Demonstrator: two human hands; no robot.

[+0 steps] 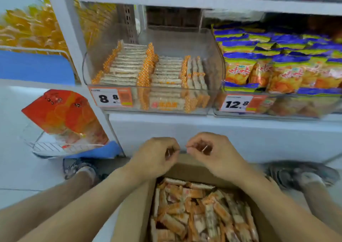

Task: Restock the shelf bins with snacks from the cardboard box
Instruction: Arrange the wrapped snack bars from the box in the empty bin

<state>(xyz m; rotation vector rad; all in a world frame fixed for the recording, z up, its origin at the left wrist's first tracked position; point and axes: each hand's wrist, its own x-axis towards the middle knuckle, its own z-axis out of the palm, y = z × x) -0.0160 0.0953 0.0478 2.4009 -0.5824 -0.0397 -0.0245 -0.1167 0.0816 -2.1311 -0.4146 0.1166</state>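
The cardboard box (192, 169) runs off the bottom edge; price-tag (111, 97) small print is blurred.

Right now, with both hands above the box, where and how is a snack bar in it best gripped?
Judging by how they lie, take a snack bar from the loose top layer in the box, coming from above through the open top. Pinch it across its narrow width at mid-length: the bars are long, thin and mostly flat, pointing different ways. The left hand and right hand hover curled over the far rim.

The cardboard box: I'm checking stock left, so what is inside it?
The cardboard box holds a loose heap of orange-and-white wrapped snack bars. Lower layers and the bottom are covered, and the near end runs out of frame.
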